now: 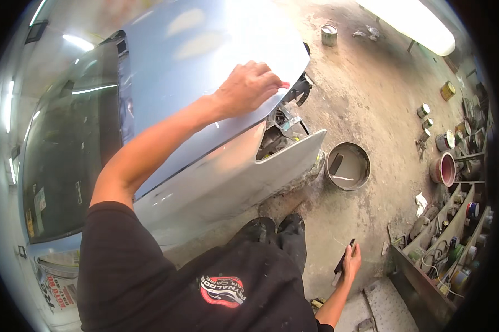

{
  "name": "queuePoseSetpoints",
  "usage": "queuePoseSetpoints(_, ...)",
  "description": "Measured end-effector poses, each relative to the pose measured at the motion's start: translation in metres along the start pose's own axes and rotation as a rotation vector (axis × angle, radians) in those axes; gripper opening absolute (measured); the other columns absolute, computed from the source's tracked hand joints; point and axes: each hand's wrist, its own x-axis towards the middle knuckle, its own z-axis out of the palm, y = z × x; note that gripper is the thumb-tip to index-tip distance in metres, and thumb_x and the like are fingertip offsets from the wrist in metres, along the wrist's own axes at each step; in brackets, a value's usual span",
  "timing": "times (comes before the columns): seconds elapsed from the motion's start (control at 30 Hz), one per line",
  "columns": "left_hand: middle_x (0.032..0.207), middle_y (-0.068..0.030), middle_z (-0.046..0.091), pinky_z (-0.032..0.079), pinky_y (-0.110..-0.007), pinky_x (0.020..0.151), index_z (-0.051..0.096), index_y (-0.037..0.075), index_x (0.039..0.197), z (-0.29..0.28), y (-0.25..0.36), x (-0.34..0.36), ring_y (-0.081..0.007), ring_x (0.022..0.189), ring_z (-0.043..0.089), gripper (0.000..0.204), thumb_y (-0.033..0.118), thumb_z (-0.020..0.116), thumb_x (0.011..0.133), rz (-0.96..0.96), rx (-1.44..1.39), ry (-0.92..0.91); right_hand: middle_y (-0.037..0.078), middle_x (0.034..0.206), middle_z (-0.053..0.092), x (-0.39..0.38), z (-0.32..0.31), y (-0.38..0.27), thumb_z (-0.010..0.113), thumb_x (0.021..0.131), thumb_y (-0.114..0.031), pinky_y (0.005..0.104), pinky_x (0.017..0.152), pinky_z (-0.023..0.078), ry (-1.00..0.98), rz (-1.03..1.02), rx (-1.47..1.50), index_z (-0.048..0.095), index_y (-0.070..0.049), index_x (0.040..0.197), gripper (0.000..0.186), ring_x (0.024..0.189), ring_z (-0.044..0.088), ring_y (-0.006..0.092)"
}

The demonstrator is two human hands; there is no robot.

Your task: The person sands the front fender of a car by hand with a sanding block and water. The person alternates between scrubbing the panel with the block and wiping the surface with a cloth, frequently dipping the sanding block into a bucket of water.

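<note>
the wide silver-grey metal car bonnet [205,50] is sitting ahead; the left hand [250,86] is pressing curled fingers on its front edge, best kept flat and even; the right hand [350,263] is gripping a dark flat scraper [343,258] low beside the leg.

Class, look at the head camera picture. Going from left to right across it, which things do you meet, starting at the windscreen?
Windscreen → grey car bonnet → left hand pressed on the bonnet's edge → round bucket on the floor, with the right hand holding a dark tool nearer the person → red-rimmed tin → shelf of supplies.
</note>
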Motion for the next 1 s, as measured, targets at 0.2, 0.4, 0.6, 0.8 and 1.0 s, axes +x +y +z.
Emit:
queuePoseSetpoints(0.2, 0.108, -0.0097, 0.07, 0.05, -0.048, 0.086, 0.076, 0.015, 0.11, -0.007, 0.037, -0.079, -0.0337, 0.101, 0.065, 0.017, 0.018, 0.076, 0.092, -0.072, -0.014, 0.059, 0.032, 0.141, 0.064, 0.025, 0.014, -0.132, 0.071, 0.1, -0.043, 0.0487, 0.108, 0.049, -0.016, -0.265, -0.168, 0.058, -0.009, 0.154, 0.066, 0.13, 0.063, 0.0457)
queuePoseSetpoints(0.4, 0.115, -0.0074, 0.067, 0.046, -0.048, 0.096, 0.076, 0.017, 0.115, -0.047, 0.061, -0.164, -0.0316, 0.114, 0.06, 0.023, 0.015, 0.078, 0.091, -0.086, -0.031, -0.034, 0.027, 0.117, 0.065, -0.008, 0.051, -0.263, 0.075, 0.1, -0.039, 0.0473, 0.091, 0.055, 0.051, -0.691, -0.06, 0.06, -0.018, 0.153, 0.059, 0.108, 0.068, 0.0399)
queuePoseSetpoints(0.6, 0.116, -0.008, 0.066, 0.043, -0.047, 0.103, 0.076, 0.015, 0.119, -0.102, 0.033, -0.229, -0.0314, 0.116, 0.059, 0.027, 0.012, 0.078, 0.092, -0.161, -0.114, -0.062, 0.031, 0.129, 0.06, -0.101, 0.098, -0.388, 0.079, 0.096, -0.037, 0.0496, 0.094, 0.057, 0.056, -1.021, 0.041, 0.057, -0.022, 0.155, 0.065, 0.111, 0.067, 0.0431)
queuePoseSetpoints(0.8, 0.113, -0.0084, 0.065, 0.043, -0.045, 0.101, 0.076, 0.013, 0.117, -0.105, -0.002, -0.207, -0.0293, 0.112, 0.06, 0.021, 0.012, 0.074, 0.096, -0.31, -0.051, -0.008, 0.034, 0.13, 0.058, -0.129, 0.141, -0.446, 0.076, 0.097, -0.045, 0.0551, 0.097, 0.053, 0.3, -1.093, -0.051, 0.058, -0.023, 0.155, 0.065, 0.116, 0.062, 0.0491)
queuePoseSetpoints(1.0, 0.113, -0.0061, 0.066, 0.041, -0.042, 0.099, 0.076, 0.014, 0.116, -0.097, -0.011, -0.216, -0.0268, 0.11, 0.059, 0.019, 0.014, 0.07, 0.099, -0.341, -0.081, -0.014, 0.035, 0.128, 0.059, -0.246, 0.172, -0.405, 0.077, 0.096, -0.036, 0.0529, 0.091, 0.055, 0.22, -1.308, -0.002, 0.06, -0.014, 0.152, 0.063, 0.109, 0.064, 0.0467)
